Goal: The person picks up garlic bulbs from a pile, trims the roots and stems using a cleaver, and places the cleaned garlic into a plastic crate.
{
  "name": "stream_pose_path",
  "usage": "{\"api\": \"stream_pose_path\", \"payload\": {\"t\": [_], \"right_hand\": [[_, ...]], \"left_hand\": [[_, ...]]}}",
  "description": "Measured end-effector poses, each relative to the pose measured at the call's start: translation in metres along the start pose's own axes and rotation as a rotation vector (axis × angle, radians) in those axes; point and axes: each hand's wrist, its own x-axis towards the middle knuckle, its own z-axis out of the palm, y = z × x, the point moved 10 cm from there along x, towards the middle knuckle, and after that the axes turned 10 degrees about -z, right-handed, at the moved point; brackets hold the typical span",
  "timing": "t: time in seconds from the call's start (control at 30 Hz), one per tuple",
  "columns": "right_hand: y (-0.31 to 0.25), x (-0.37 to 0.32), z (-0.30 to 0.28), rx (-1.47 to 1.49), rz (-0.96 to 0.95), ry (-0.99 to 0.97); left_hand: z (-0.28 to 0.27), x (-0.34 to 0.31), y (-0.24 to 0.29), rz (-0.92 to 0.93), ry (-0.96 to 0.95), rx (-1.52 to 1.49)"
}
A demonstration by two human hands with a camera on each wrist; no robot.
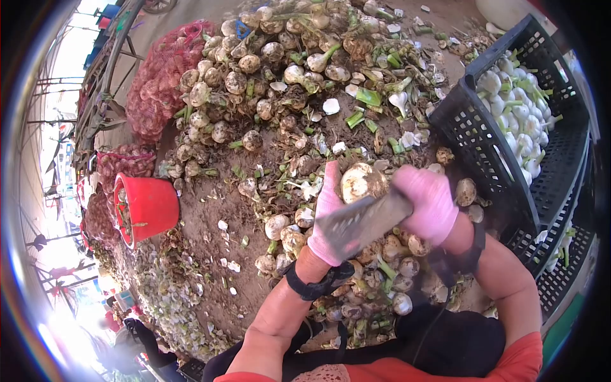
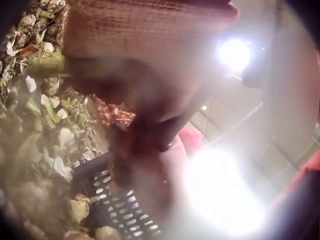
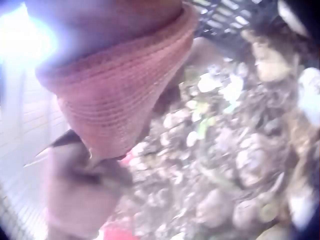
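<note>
In the head view my left hand [image 1: 326, 210], in a pink knitted glove, holds a dirt-stained garlic bulb [image 1: 361, 183] beside its upright thumb. My gloved right hand [image 1: 428, 204] grips a broad-bladed knife [image 1: 363, 229], whose flat blade slants down to the left across the left palm and hides part of it. The bulb sits just above the blade. Both wrist views are blurred: the left glove [image 2: 145, 30] fills the top of one, and the right glove's cuff [image 3: 125, 95] takes up the other. Several untrimmed garlic bulbs [image 1: 293, 240] lie under the hands.
A heap of soiled garlic [image 1: 273, 51] with stems rises ahead. Black slatted crates [image 1: 484, 137] stand at the right, the top one holding cleaned white garlic [image 1: 519, 118]. At the left are a red bucket [image 1: 156, 204] and red net sacks [image 1: 162, 76]. Trimmings [image 1: 172, 286] litter the ground.
</note>
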Motion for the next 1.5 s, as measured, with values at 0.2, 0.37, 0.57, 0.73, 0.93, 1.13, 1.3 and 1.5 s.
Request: {"api": "stream_pose_path", "payload": {"t": [0.2,0.37,0.57,0.73,0.93,1.13,1.3,1.5], "right_hand": [[0.078,-0.029,-0.019,-0.228,0.480,0.054],[0.087,-0.028,-0.023,-0.144,0.530,0.116],[0.042,-0.024,-0.008,0.185,0.381,0.100],[0.026,-0.011,-0.003,0.041,0.289,0.050],[0.036,-0.010,0.000,0.101,0.315,0.080],[0.109,-0.042,-0.002,0.113,0.545,0.095],[0.108,-0.021,-0.021,0.123,0.547,0.152],[0.125,-0.029,-0.026,0.155,0.537,0.250]], "left_hand": [[-0.008,-0.017,-0.001,0.215,0.313,0.429],[0.014,-0.026,0.064,0.557,0.447,0.954],[-0.002,-0.030,0.088,0.633,0.358,0.751],[-0.009,-0.005,0.049,0.297,0.078,0.210],[-0.017,-0.005,0.038,0.377,0.082,0.175],[0.026,-0.018,0.045,0.521,-0.001,0.349],[0.005,0.001,0.023,0.277,0.278,1.190],[0.028,-0.003,0.159,0.518,0.918,1.740]]}}
